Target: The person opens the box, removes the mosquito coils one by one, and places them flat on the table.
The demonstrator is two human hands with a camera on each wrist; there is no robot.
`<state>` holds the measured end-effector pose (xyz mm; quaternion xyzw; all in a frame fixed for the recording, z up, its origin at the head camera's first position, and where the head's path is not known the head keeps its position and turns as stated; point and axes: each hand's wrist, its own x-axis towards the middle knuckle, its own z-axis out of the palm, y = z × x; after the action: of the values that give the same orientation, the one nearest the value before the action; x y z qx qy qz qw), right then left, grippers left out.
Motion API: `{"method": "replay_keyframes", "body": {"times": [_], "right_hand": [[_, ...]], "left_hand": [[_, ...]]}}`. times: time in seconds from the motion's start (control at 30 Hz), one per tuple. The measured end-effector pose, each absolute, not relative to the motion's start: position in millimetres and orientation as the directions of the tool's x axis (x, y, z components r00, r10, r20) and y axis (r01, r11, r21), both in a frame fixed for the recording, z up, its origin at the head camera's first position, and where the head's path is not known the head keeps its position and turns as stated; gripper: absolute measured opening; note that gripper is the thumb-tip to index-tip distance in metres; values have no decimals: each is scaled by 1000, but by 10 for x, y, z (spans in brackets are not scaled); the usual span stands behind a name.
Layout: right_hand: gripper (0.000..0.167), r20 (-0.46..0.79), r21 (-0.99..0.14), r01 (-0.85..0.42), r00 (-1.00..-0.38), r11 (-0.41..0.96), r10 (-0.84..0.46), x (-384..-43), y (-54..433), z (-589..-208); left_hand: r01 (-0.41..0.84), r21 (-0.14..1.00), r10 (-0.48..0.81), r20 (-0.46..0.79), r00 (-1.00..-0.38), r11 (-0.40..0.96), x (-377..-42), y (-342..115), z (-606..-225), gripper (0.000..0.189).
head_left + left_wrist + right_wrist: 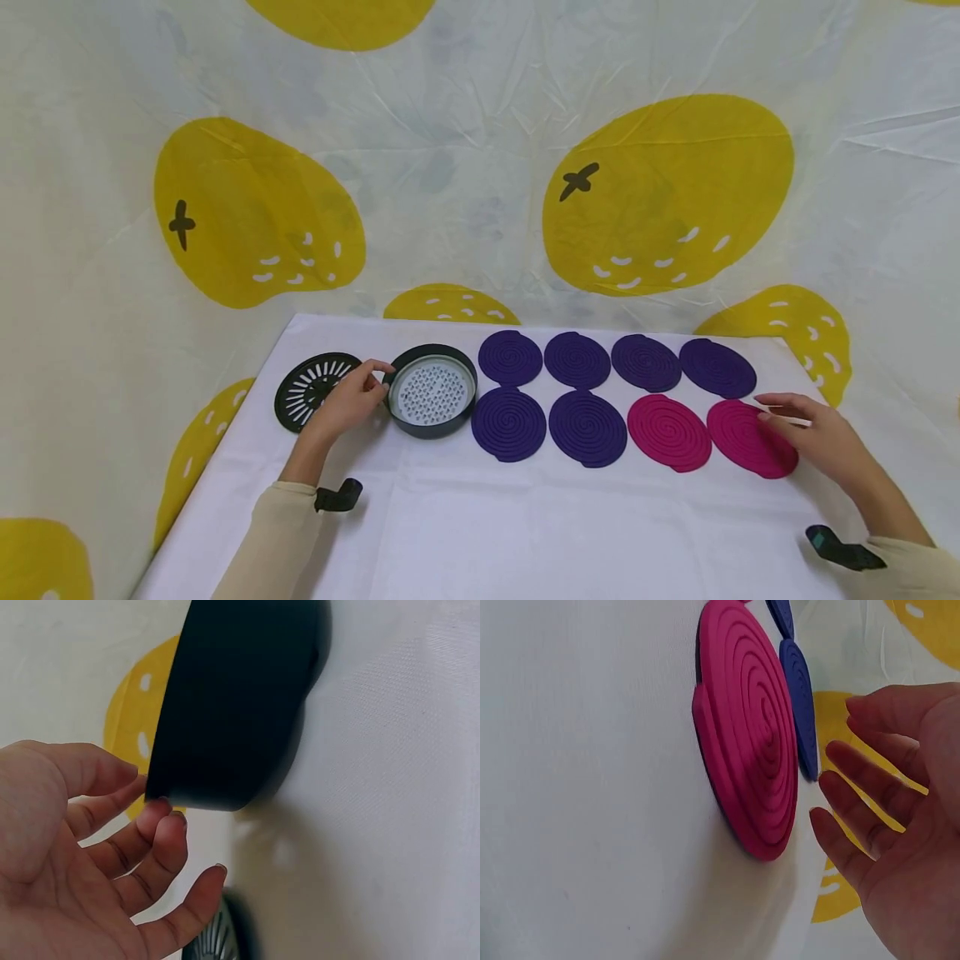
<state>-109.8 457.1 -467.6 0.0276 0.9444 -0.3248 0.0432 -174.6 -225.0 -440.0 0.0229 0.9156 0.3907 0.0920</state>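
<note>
In the head view, my left hand is at the left rim of a dark green round mosquito-coil holder, which has a pale perforated plate inside. The left wrist view shows the thumb and fingertips right at the edge of the holder, fingers loosely bent. A slotted dark round lid lies partly under that forearm. My right hand hovers over the rightmost pink mosquito coil. Its fingers are apart and relaxed beside the pink coil in the right wrist view, holding nothing.
Another pink coil lies left of the first. Several purple coils fill the rest of two rows on the white-covered table. Behind hangs a pale cloth with large yellow fruit prints.
</note>
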Motion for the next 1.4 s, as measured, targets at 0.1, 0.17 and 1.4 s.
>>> {"method": "replay_keyframes", "body": {"times": [0.1,0.17,1.4], "right_hand": [[56,-69,-590,45,-998,806,4,-1071,4470,-4622],[57,-39,-562,16,-999,827,-6,-1068,4399,-4575],[102,210,-107,-427,-892,898,-400,-983,3081,-3899]], "left_hand": [[-14,716,120,-137,-983,698,-1717,-2280,-4357,35],[19,709,132,-105,-986,705,-1700,-2308,-4329,34],[339,-33,338,207,-918,940,-1305,-2050,-3850,97]]}}
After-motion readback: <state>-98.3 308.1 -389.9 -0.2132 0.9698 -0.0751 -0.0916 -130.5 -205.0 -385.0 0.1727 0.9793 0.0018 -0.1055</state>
